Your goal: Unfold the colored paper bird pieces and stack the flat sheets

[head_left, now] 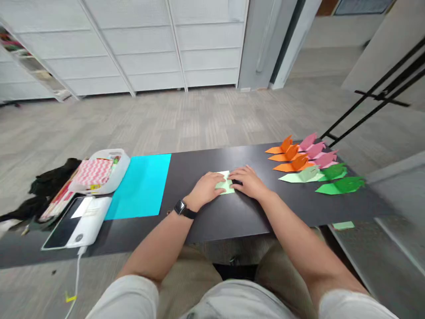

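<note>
A small light green sheet of origami paper point(227, 182) lies on the dark table between my two hands. My left hand point(208, 188) has its fingers and thumb curled onto the paper's left side. On the right side, the thumb and fingertips of my right hand point(248, 182) press on the paper's edge. Fingers hide parts of the sheet, so its folds are hard to make out. To the right stand rows of folded paper birds: orange point(289, 155), pink point(312, 148), light green point(303, 175) and green point(341, 185).
A cyan sheet point(141, 188) lies left on the dark table point(195, 164). Beyond it are a white plastic basket point(114, 175) with packets, a white power bank point(88, 223) with a cable, and black cloth point(55, 179). A green paper piece point(343, 225) lies lower right. Black stand legs point(375, 95) rise behind.
</note>
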Action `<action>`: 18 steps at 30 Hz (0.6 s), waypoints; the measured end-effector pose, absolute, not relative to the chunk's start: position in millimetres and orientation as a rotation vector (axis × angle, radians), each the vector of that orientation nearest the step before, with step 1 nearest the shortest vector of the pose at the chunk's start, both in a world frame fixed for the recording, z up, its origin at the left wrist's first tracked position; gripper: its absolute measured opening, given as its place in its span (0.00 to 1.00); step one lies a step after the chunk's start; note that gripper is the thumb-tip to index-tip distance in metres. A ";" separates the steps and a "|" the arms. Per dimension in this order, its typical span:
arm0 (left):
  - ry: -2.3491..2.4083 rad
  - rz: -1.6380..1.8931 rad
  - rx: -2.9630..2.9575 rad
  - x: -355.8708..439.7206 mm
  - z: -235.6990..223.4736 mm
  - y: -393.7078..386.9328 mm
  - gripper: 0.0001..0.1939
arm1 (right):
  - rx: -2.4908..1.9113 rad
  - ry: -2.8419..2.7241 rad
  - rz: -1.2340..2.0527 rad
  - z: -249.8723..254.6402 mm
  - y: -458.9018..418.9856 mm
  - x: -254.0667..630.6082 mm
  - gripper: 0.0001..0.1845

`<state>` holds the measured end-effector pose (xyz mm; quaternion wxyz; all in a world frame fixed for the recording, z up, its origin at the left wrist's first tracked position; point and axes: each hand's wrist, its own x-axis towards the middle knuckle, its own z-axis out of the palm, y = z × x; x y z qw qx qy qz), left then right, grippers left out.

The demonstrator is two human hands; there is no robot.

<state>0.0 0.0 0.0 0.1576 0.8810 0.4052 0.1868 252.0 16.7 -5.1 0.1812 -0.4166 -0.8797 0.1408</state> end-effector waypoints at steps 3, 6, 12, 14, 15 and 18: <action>1.167 0.539 2.515 -1.1 0.2 -1.0 0.18 | -1.168 -2.512 0.412 -1.2 14.6 254.3 0.19; 1.161 0.553 2.514 -1.6 0.8 -1.6 0.17 | -1.163 -2.531 0.434 0.3 12.0 256.2 0.21; 1.150 0.557 2.524 -1.0 3.0 -2.0 0.18 | -1.173 -2.508 0.565 5.6 8.8 261.9 0.25; 1.144 0.559 2.524 -1.0 3.6 -1.7 0.17 | -1.157 -2.424 0.635 16.8 15.6 264.6 0.23; 1.143 0.560 2.521 -1.1 3.7 -1.6 0.17 | -1.145 -2.360 0.657 24.1 21.3 265.3 0.21; 1.154 0.567 2.507 -1.2 3.8 -1.2 0.17 | -1.175 -2.090 0.680 44.6 43.5 261.4 0.19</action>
